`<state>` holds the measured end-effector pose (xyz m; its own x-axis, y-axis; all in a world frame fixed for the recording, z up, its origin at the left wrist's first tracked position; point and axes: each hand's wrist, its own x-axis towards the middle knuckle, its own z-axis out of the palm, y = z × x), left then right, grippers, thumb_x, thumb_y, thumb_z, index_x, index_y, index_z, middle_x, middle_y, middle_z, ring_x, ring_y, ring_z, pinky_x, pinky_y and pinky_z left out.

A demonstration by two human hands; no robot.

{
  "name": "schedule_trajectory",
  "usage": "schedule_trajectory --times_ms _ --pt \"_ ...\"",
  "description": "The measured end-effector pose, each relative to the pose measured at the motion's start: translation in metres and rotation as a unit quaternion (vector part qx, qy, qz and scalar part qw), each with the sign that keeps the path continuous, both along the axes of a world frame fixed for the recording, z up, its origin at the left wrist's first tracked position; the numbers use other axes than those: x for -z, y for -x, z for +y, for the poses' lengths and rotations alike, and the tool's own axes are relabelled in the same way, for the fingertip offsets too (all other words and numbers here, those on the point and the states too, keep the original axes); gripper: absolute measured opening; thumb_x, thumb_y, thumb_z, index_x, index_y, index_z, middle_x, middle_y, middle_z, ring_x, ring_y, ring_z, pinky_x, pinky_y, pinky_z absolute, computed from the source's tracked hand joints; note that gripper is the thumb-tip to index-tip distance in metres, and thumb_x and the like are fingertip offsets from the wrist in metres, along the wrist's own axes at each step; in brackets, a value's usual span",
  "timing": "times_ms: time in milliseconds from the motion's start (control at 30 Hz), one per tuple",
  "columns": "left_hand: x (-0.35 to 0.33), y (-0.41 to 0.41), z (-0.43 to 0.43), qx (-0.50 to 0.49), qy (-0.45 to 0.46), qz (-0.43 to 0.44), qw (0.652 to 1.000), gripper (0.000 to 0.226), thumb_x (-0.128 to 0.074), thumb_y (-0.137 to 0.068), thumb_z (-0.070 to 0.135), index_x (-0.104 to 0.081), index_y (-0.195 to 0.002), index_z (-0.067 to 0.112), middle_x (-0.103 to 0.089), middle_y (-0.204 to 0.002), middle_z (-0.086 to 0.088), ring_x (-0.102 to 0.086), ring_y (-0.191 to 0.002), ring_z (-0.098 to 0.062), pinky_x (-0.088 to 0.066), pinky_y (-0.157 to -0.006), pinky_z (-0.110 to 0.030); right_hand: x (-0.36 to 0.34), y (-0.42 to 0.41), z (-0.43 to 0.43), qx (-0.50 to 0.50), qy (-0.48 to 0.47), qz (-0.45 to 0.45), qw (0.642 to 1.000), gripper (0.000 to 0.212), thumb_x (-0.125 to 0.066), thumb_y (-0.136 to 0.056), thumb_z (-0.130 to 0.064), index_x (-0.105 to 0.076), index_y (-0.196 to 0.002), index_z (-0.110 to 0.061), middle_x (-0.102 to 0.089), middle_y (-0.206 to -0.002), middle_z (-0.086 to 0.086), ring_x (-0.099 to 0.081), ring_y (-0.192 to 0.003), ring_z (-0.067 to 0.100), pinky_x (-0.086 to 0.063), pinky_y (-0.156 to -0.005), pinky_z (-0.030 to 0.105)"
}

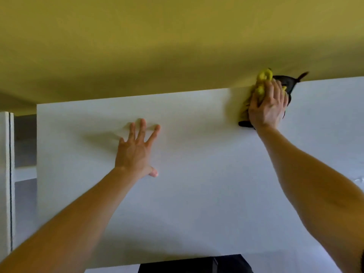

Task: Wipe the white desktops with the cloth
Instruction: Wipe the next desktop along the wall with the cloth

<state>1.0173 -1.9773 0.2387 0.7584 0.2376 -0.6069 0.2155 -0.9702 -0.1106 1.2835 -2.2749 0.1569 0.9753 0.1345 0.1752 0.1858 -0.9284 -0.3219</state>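
**Far edge under wipe; one hand bracing**

While the right hand (268, 104) works the cloth (263, 83) at the far edge of the desk (197, 194), the left hand (137, 148) lies flat near the middle of the same top, nearer the far edge than the near one.

Placement: the left palm is down and carries nothing. Judged, it serves as a prop, taking the person's weight during a long reach across the surface. The right arm is stretched nearly full, which fits that reading.

Grip, right: the fingers are curled over and into the cloth, bunching it, with the palm bearing it against the desk. The cloth is yellow with a dark part (whether a second layer or a backing cannot be told); a wad of it stands up past the fingertips, right at the edge where the desk meets the yellow wall (177, 46).

Grip, left: fingers spread wide and straight, thumb out to the side, touching only the desk.

Surface: bare and white over all that shows. No streaks or soil can be made out; the picture is soft.

Progress, judged: the wipe is at the far right of the edge, with the rest not assessable.
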Motion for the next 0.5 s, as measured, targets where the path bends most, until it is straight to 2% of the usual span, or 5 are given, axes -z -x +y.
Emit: schedule_trajectory --times_ms 100,233,333,400,500 --pt "0.003 0.000 -0.002 0.004 -0.006 0.004 1.000 0.165 -0.090 -0.062 0.079 0.034 -0.163 0.036 0.027 -0.177 -0.017 0.008 -0.166 -0.047 -0.040 -0.122 -0.064 0.008 0.039 0.066 0.087 0.004 -0.006 0.996 0.053 -0.050 -0.104 -0.036 -0.056 -0.152 -0.014 -0.050 -0.163 0.015 -0.042 -0.154 0.036 -0.024 -0.128 0.061" --pt "0.004 0.001 -0.002 0.012 -0.023 0.011 1.000 0.162 -0.088 -0.062 0.082 0.028 -0.165 0.035 0.026 -0.176 -0.018 0.007 -0.166 -0.047 -0.042 -0.120 -0.063 -0.004 0.119 0.178 -0.282 -0.021 0.031 0.959 0.060 -0.056 -0.100 -0.037 -0.054 -0.156 -0.015 -0.047 -0.166 0.012 -0.037 -0.157 0.035 -0.018 -0.131 0.058" --pt "0.004 -0.002 -0.002 0.020 -0.023 0.013 0.999 0.163 -0.087 -0.061 0.084 0.027 -0.165 0.035 0.023 -0.176 -0.020 0.005 -0.166 -0.049 -0.044 -0.119 -0.063 -0.010 0.103 0.170 -0.409 -0.015 0.041 0.911 0.061 -0.054 -0.103 -0.043 -0.050 -0.159 -0.019 -0.045 -0.168 0.007 -0.035 -0.160 0.031 -0.020 -0.132 0.054" --pt "0.004 -0.003 -0.002 0.025 -0.017 0.017 0.999 0.165 -0.087 -0.061 0.084 0.032 -0.164 0.033 0.023 -0.176 -0.021 0.004 -0.165 -0.050 -0.044 -0.118 -0.064 -0.006 0.070 0.123 -0.407 -0.005 0.038 0.913 0.057 -0.055 -0.105 -0.043 -0.051 -0.158 -0.022 -0.045 -0.168 0.005 -0.037 -0.159 0.027 -0.023 -0.131 0.053" --pt "0.007 -0.005 -0.002 0.032 -0.020 0.010 0.999 0.166 -0.085 -0.063 0.085 0.036 -0.162 0.031 0.025 -0.175 -0.022 0.004 -0.165 -0.051 -0.043 -0.119 -0.065 -0.003 0.023 0.029 -0.215 -0.005 0.022 0.976 0.056 -0.053 -0.105 -0.043 -0.051 -0.157 -0.021 -0.047 -0.167 0.005 -0.038 -0.158 0.029 -0.029 -0.127 0.058"
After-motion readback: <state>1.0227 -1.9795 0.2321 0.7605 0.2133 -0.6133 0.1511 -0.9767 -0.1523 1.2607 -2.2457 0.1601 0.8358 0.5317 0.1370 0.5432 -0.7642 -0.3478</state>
